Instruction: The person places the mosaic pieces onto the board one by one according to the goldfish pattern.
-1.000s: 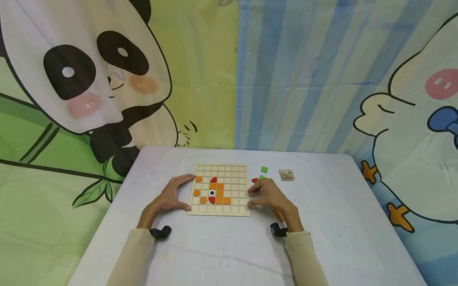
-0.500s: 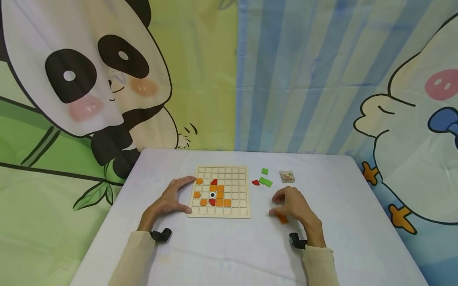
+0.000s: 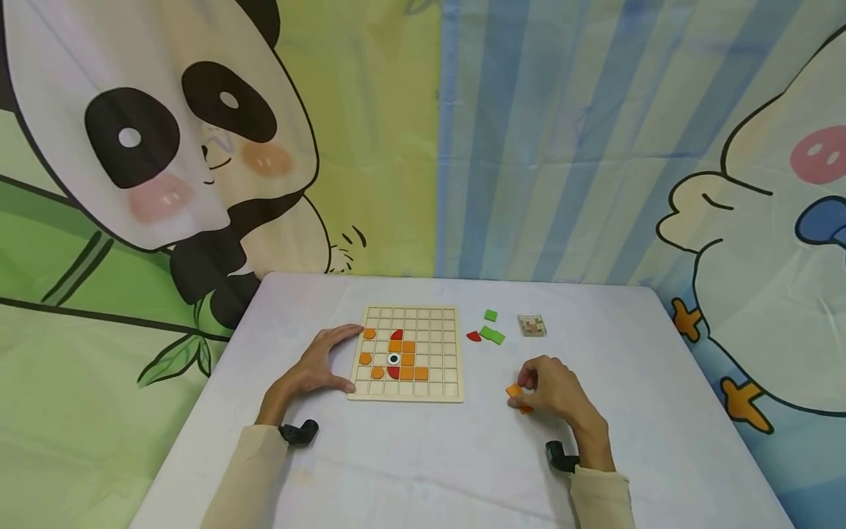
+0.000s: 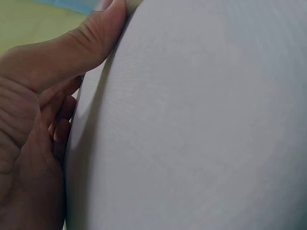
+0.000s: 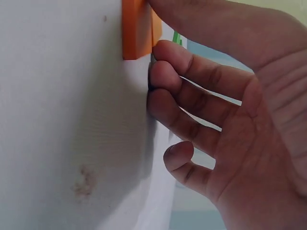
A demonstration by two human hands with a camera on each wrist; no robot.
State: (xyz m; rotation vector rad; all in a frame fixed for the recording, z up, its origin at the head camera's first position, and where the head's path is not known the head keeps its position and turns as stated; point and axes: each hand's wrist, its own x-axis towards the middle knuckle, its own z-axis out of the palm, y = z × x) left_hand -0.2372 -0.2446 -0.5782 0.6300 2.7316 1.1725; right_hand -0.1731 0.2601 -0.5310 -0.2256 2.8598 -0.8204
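Note:
A square wooden grid board (image 3: 436,353) lies flat on the table. Orange squares (image 3: 407,359), orange discs (image 3: 366,358), red quarter-rounds (image 3: 396,335) and a white eye tile (image 3: 393,359) sit in its cells. My left hand (image 3: 317,364) rests along the board's left edge, thumb at the near corner and fingers further up. Off the board's right side, my right hand (image 3: 551,386) has thumb and index finger on loose orange tiles (image 3: 513,390), partly hidden by the thumb. The right wrist view shows the orange tile (image 5: 136,36) between thumb and index fingertip, close over the table.
Right of the board lie a red piece (image 3: 474,336) and several green tiles (image 3: 491,335), (image 3: 490,315). A small patterned card (image 3: 532,325) is further right. The white-covered table (image 3: 410,470) meets a cartoon-printed curtain (image 3: 370,147) at the back.
My right hand has moved from the board's right edge, right and toward me, to the loose orange tiles, uncovering the red and green pieces. The left hand stays at the board's edge.

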